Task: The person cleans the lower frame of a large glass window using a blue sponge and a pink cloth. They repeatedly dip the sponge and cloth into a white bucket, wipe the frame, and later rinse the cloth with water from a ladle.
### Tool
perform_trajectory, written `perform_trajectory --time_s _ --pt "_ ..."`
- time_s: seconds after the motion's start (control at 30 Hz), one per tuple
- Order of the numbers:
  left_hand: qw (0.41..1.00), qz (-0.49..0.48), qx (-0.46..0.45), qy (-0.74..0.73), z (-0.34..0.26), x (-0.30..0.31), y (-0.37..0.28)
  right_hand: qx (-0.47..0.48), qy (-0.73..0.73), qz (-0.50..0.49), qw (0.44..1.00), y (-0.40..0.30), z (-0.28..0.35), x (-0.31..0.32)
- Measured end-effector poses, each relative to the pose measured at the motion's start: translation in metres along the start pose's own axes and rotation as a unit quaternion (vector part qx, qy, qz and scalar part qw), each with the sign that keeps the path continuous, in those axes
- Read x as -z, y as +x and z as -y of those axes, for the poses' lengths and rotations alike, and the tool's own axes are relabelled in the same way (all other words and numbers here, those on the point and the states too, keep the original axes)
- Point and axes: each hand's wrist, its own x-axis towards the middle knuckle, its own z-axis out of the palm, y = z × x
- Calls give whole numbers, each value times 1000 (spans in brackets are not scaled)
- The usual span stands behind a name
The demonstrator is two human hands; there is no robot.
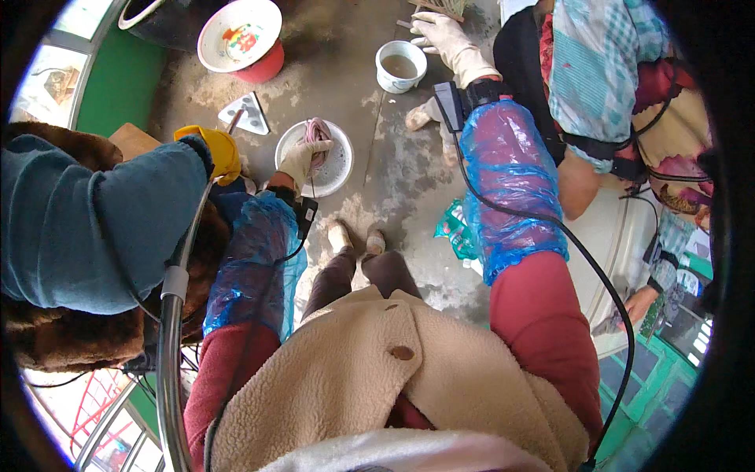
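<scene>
My left hand (302,161), in a pale glove, is closed around a looped bundle of pinkish cord or cloth (317,134) over a round white basin (344,171) on the floor. My right hand (443,42), also in a pale glove, is stretched out at the upper right with its fingers spread, and nothing shows in it. Just left of it stands a small white bucket (383,75) with murky liquid. Beyond its fingertips lie straw-like bristles (451,7). Blue plastic sleeves cover both my forearms.
A co-worker's yellow-gloved hand (221,154) is at a metal pole (171,330) on the left. Another person sits close at the right. A patterned basin (239,59) rests on a red bucket (265,65), near a triangular mop head (250,115). A green packet (457,230) lies on the floor.
</scene>
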Motion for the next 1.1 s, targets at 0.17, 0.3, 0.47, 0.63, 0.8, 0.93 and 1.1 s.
perform_trajectory --time_s 0.17,0.3,0.47,0.63,0.8,0.93,1.1 --pt "1000 -16 21 14 -36 -6 13 -39 34 -34 998 26 15 13" --pt "999 -37 -16 -11 -76 6 49 -34 71 -47 996 97 36 -6" --pt "999 -44 22 9 -129 -4 64 -3 158 -106 982 148 47 28" --pt "1000 -10 22 -19 -209 -4 108 25 272 -146 951 194 7 139" --pt "999 11 37 -26 -269 13 185 -63 366 -333 867 161 -91 191" --pt "996 11 84 -11 -346 -5 264 -124 403 -346 838 89 -107 214" --pt "998 16 48 32 -471 -45 364 -247 275 -492 788 57 -5 186"
